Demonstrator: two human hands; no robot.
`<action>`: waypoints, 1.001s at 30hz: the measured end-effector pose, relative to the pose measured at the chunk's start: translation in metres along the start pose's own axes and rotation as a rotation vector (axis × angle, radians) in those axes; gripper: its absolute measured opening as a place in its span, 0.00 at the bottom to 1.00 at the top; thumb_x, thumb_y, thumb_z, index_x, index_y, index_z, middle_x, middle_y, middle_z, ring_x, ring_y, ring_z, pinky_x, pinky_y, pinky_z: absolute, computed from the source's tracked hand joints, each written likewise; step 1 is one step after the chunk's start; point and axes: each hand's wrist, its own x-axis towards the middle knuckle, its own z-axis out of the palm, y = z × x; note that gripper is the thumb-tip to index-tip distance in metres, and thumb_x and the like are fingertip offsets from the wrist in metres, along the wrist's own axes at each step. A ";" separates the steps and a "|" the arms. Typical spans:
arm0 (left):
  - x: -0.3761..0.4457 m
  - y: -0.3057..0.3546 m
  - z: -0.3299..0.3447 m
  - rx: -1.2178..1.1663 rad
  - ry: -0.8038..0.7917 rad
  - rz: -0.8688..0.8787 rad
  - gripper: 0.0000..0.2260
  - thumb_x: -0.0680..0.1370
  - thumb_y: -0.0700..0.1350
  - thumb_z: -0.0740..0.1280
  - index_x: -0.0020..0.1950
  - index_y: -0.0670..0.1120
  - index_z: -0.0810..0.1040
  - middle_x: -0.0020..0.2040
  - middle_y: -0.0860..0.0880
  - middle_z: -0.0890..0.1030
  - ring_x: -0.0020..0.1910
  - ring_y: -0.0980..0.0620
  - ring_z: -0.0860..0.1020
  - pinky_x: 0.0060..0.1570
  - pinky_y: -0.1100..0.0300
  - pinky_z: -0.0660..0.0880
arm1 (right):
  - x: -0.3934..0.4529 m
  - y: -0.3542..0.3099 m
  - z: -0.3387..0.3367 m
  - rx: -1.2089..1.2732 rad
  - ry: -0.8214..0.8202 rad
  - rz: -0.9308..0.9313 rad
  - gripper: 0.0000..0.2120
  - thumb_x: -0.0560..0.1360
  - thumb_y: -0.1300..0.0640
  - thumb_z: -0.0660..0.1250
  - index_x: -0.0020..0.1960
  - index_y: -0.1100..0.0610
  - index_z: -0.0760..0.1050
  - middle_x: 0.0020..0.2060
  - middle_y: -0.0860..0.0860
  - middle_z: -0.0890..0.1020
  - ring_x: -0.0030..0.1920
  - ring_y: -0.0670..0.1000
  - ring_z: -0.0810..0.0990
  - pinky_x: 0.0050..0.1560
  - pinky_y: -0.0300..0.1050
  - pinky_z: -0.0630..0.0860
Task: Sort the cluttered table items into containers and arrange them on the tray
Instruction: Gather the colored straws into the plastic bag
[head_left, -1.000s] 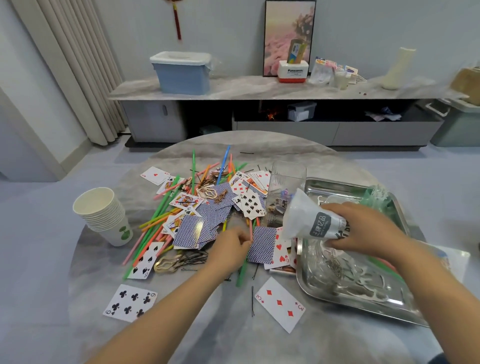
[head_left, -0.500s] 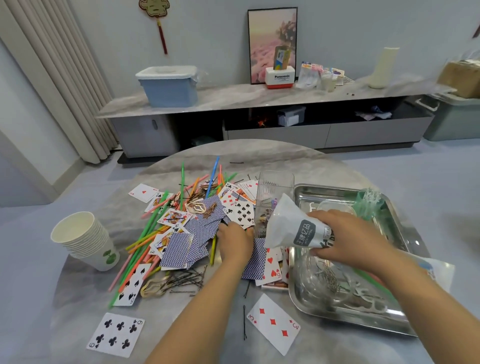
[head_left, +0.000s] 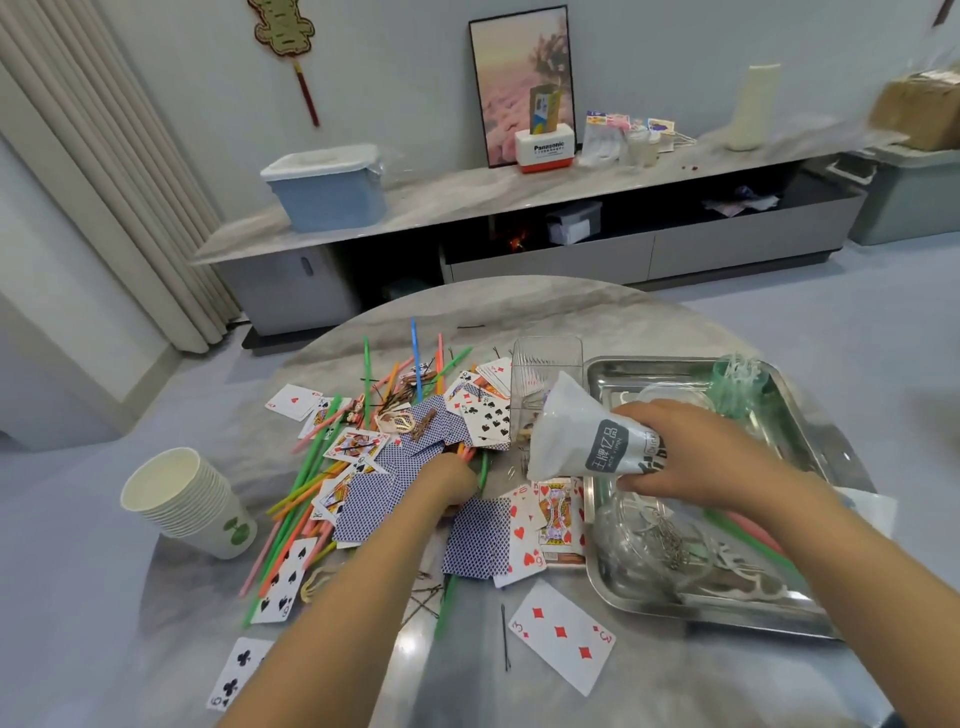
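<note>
A heap of playing cards (head_left: 475, 535), coloured sticks (head_left: 306, 483) and hairpins (head_left: 505, 643) covers the round table (head_left: 519, 312). My left hand (head_left: 451, 483) rests in the middle of the heap, fingers curled among orange and green sticks; whether it grips any is hidden. My right hand (head_left: 691, 457) holds a white paper cup (head_left: 582, 436) tilted on its side, mouth toward the heap, above the left rim of the steel tray (head_left: 800, 447). The tray holds a clear glass jar (head_left: 649, 540) with clips, green and pink sticks and a green-tinted container (head_left: 737, 384).
A stack of white paper cups (head_left: 187, 499) stands at the table's left. A clear plastic box (head_left: 543, 374) stands beside the tray's far left corner. Single cards lie near the front edge: a three of diamonds (head_left: 563, 636) and a six of clubs (head_left: 236, 673).
My left hand moved forward and up into the heap of cards and sticks. My right hand has kept the tilted cup over the tray's left rim. The camera tilted upward.
</note>
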 end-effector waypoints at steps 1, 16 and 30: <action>-0.005 -0.004 -0.005 -0.034 -0.049 -0.016 0.10 0.79 0.38 0.57 0.39 0.39 0.71 0.34 0.46 0.72 0.32 0.48 0.73 0.29 0.59 0.69 | -0.001 -0.001 0.001 0.017 -0.003 -0.001 0.28 0.66 0.44 0.72 0.64 0.39 0.68 0.52 0.41 0.76 0.50 0.46 0.76 0.47 0.44 0.74; -0.086 -0.109 0.028 0.183 -0.004 0.019 0.09 0.77 0.46 0.57 0.39 0.46 0.71 0.38 0.47 0.74 0.37 0.48 0.73 0.36 0.59 0.69 | -0.006 -0.014 0.005 0.024 -0.030 -0.052 0.27 0.66 0.47 0.74 0.63 0.41 0.69 0.47 0.41 0.73 0.46 0.46 0.73 0.45 0.44 0.73; -0.050 -0.068 0.046 -0.049 0.479 0.239 0.17 0.79 0.51 0.62 0.64 0.42 0.71 0.58 0.46 0.72 0.58 0.47 0.69 0.58 0.55 0.68 | -0.004 -0.012 0.010 0.051 -0.026 -0.060 0.25 0.65 0.48 0.75 0.60 0.42 0.71 0.49 0.42 0.77 0.47 0.46 0.75 0.46 0.45 0.74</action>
